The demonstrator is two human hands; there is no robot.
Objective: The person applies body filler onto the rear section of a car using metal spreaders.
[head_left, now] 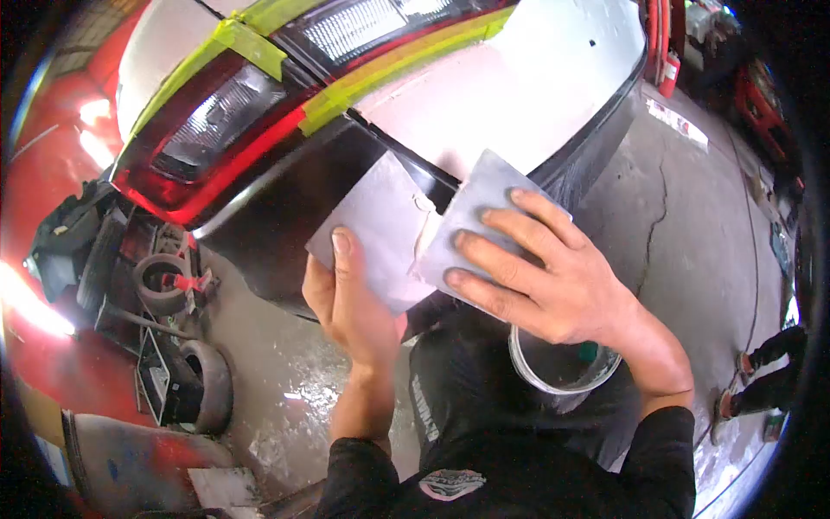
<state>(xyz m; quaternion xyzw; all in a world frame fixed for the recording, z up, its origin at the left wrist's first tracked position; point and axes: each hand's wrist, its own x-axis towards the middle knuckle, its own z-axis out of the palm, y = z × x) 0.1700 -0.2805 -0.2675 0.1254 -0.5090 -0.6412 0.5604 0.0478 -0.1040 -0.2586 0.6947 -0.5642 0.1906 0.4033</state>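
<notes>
My left hand (350, 298) grips a flat grey putty spreader (376, 216), thumb on its upper face. In my right hand (553, 272) is a second square spreader (486, 182), with the fingers spread across its face. The edges of the two spreaders meet, and pale putty (424, 229) is smeared along that line. Just beyond them is a car's rear corner with a black bumper (298, 186) and a white-and-pinkish body panel (484, 95). Yellow-green masking tape (346, 99) borders the tail light (216, 117).
An open round can (516, 359) stands below my right forearm. Tyres (207, 385) and loose parts lie on the left by a red wall (78, 346). A cable (754, 285) runs over the concrete floor (692, 225). Another person's legs (765, 372) are at the right edge.
</notes>
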